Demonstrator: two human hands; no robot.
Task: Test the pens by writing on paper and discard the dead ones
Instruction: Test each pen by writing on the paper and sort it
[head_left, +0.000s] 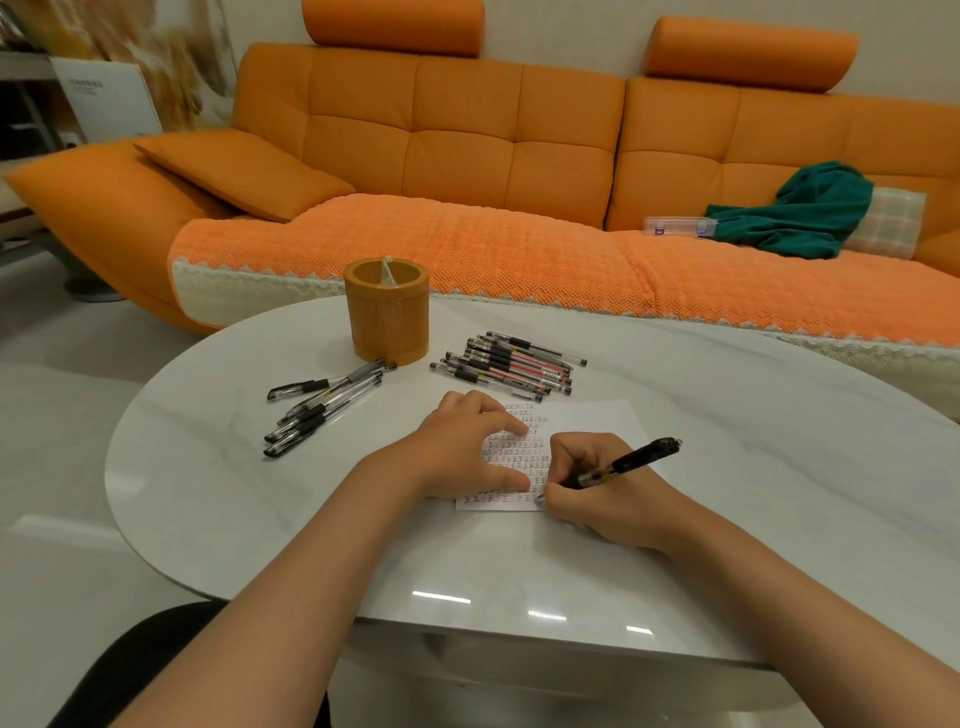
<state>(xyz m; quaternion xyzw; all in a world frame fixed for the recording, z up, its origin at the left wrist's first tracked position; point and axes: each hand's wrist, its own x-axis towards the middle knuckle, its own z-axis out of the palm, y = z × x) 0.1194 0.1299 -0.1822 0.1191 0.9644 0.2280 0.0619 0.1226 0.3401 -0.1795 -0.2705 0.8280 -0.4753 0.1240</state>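
Much of paper (597, 422) beneath left hand (462, 449)

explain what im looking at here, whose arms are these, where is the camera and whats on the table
There is no machine here: one camera worn on a person's head looks down at their own bare arms. The left hand presses down on a sheet of paper covered in small test marks. The right hand grips a black pen, its tip at the paper. On the white table lie a smaller pen pile, a larger pen pile and a bamboo cup.
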